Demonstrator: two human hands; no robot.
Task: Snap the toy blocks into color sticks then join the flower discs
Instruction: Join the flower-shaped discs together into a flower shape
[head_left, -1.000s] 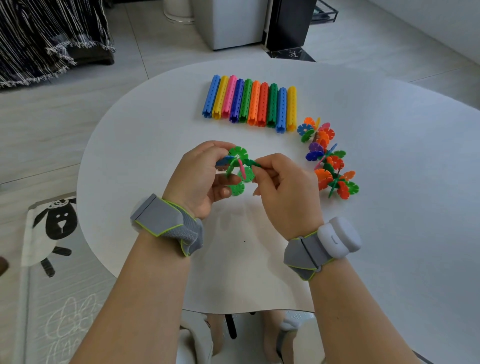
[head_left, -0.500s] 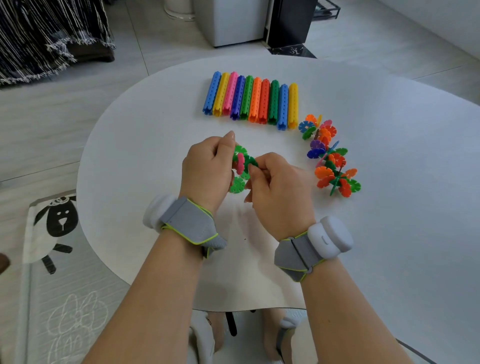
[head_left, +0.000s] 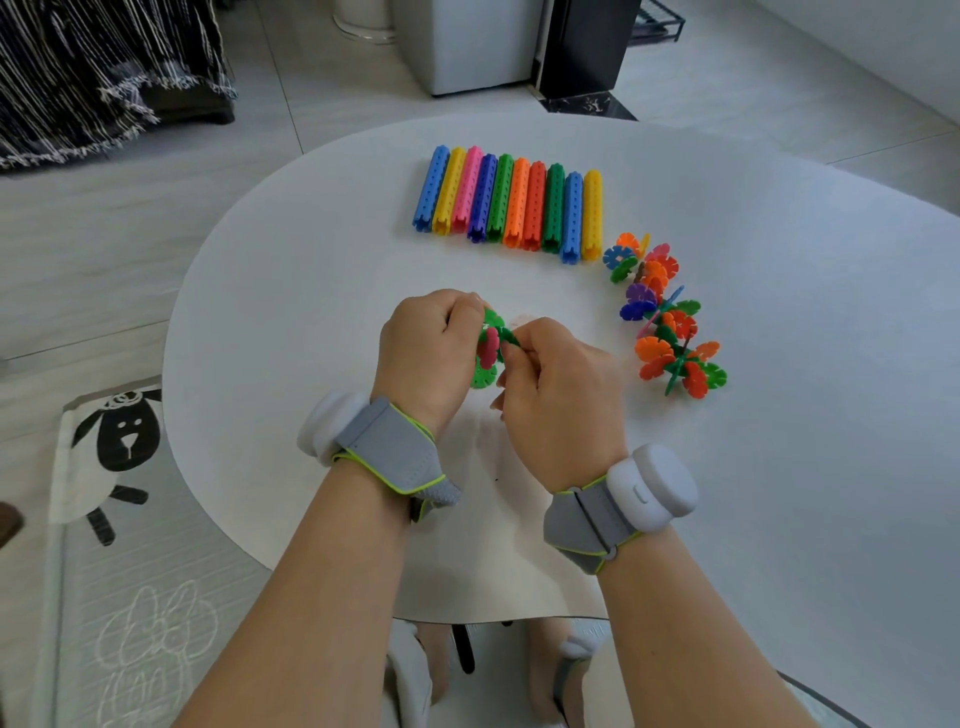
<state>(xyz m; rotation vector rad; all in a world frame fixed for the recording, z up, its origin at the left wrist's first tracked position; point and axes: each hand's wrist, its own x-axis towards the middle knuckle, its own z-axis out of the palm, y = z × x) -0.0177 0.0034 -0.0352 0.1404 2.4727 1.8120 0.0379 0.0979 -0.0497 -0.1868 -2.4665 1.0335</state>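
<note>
A small cluster of flower discs (head_left: 489, 347) is gripped between the left hand (head_left: 428, 349) and right hand (head_left: 558, 387) above the white worktop (head_left: 311, 291), near ten color sticks (head_left: 511, 203).

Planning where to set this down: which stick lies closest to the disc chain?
The yellow stick at the far right end, beside the disc chain; the other yellow stick is second from left.

One head-worn wide-angle view, facing forward and down, close above the table (head_left: 779, 467)
</note>
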